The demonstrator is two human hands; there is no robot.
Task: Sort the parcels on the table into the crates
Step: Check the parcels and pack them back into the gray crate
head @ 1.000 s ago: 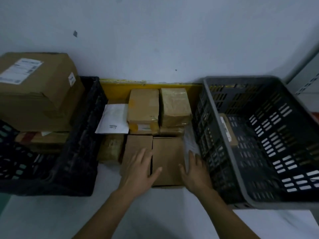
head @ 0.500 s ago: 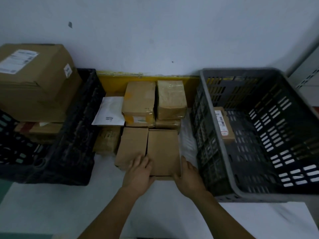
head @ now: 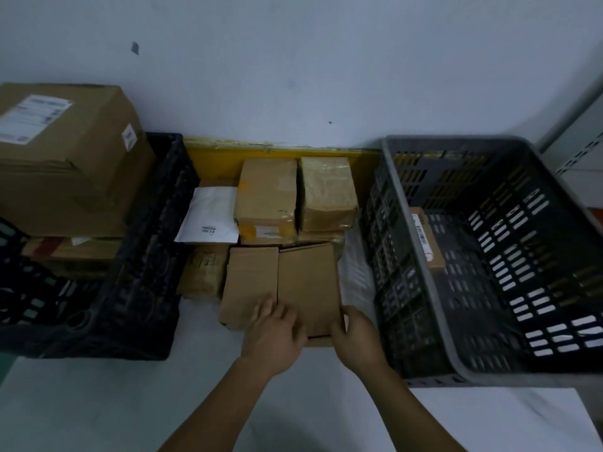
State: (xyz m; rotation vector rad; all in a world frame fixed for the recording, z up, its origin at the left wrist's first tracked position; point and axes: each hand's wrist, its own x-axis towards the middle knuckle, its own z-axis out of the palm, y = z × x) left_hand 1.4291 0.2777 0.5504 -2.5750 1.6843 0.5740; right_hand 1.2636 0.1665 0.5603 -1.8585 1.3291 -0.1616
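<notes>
I have both hands on the plain cardboard box [head: 306,285] at the table's [head: 98,402] near edge: left hand [head: 272,334] and right hand [head: 354,337] fingers pinching its near corners. It looks stiff and light; I'd grip the side walls.

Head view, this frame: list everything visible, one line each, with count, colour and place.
plain cardboard boxes: 2, brown, side by side at table front, between the crates
taped parcels: 2, brown, stacked behind them by the yellow board
white mailer: 1, white, left of the taped parcels
wrapped parcel: 1, brown, below the mailer
clear bag: 1, translucent, against the grey crate
black crate: 1, left, holding parcels
large box: 1, brown, labelled, atop the black crate's load
grey crate: 1, right
labelled box: 1, brown, inside grey crate
yellow board: 1, at the wall
left hand: grip on right-hand box's near edge
right hand: same box, near right corner
</notes>
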